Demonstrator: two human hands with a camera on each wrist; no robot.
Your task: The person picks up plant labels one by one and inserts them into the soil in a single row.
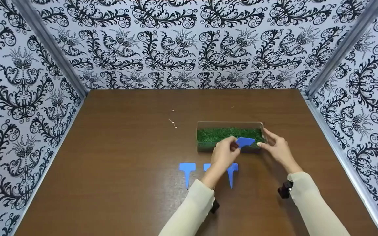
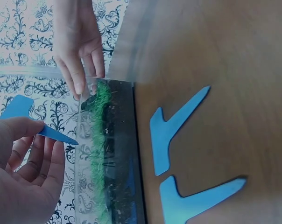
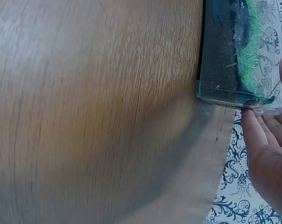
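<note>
My left hand (image 1: 223, 152) pinches a blue T-shaped plant label (image 1: 245, 142) between thumb and fingers, above the front side of a clear plastic box (image 1: 230, 124). In the left wrist view the label's pointed end is turned toward the box wall. Dark soil (image 3: 220, 70) topped with green grass (image 1: 215, 133) fills the box's lower part. My right hand (image 1: 279, 150) holds the box's right end, its fingers against the end wall and its thumb by the front rim. More blue labels (image 1: 187, 167) lie on the table before the box, one partly hidden by my left wrist.
The box stands on a brown wooden table (image 1: 120, 147), right of the middle. Small pale crumbs (image 1: 173, 123) lie left of the box. Black-and-white patterned walls (image 1: 182, 42) with metal edge strips enclose the back and sides.
</note>
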